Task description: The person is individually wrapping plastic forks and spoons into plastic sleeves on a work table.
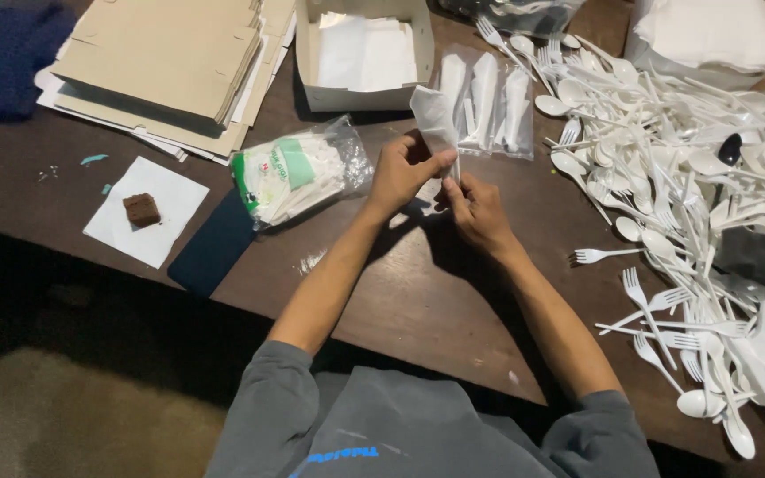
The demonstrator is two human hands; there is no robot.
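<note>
My left hand [403, 173] and my right hand [474, 209] meet over the middle of the brown table [418, 292]. Together they hold a small clear plastic sleeve [436, 119] with something white inside, standing upright between the fingers. Just beyond it lie several filled clear cutlery packets [487, 102]. A large heap of loose white plastic forks and spoons [683, 195] covers the table's right side.
A plastic bag of white items with a green label [298, 173] lies left of my hands. An open white box with napkins [363, 55], flat cardboard sheets [166, 62], a brown cake piece on a napkin [142, 210], a dark phone [214, 248] and a napkin stack [710, 35] surround them.
</note>
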